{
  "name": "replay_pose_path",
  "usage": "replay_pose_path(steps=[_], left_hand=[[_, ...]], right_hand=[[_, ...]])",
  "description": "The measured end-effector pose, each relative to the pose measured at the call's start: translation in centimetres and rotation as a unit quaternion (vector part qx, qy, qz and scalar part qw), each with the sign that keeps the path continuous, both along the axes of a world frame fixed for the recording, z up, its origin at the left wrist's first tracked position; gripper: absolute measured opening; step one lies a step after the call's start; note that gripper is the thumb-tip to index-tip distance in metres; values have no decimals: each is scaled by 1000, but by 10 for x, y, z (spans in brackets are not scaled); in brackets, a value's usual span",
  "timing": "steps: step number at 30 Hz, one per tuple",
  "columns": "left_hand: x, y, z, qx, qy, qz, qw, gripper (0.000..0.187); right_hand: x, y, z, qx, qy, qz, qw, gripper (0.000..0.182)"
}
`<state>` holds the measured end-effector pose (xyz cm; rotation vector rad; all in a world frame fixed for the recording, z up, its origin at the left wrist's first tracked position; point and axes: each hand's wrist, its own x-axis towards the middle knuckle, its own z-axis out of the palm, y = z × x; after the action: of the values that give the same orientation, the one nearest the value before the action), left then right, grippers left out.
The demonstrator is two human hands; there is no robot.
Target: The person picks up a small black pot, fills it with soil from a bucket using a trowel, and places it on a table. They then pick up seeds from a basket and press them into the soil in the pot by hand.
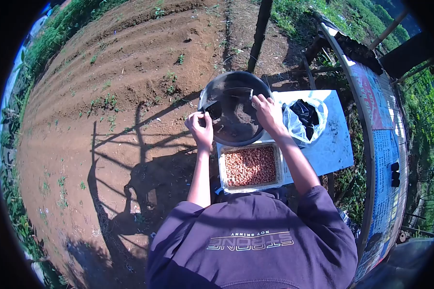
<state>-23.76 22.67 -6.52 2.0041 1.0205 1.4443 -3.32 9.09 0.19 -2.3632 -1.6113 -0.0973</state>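
A round dark basin holding brown soil stands at the centre. My left hand is at its left rim, fingers pinched on a small black bag that hangs over the soil. At the basin's right side my right hand has its fingers closed near a small pale item; whether it grips that item is unclear. Below the basin sits a pale rectangular basket full of reddish-brown seeds or nuts. A clear plastic bag with black plastic bags inside lies to the right.
A light-blue table carries the basket and the clear bag. A dark post rises behind the basin. Along the right runs a wooden-edged panel with printed sheets. Brown furrowed ground spreads to the left.
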Motion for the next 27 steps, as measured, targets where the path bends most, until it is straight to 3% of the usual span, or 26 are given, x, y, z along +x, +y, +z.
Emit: replay_pose_path(steps=[7,11,16,19,27], left_hand=[[-11,-1,-1,0,-1,1,1000,15],[-16,-1,-3,2,0,3,1000,15],[-11,-2,-6,-17,-8,-14,1000,15],[-8,-2,-4,-6,-2,-23,1000,15],[5,-8,-11,-43,-11,-26,999,17]], right_hand=[[-6,21,2,95,162,13,982,44],[-14,32,3,-23,224,-58,973,42],[-30,34,15,-75,141,-66,985,47],[-30,25,21,-65,139,-82,985,32],[-9,-3,14,-110,121,-123,979,30]])
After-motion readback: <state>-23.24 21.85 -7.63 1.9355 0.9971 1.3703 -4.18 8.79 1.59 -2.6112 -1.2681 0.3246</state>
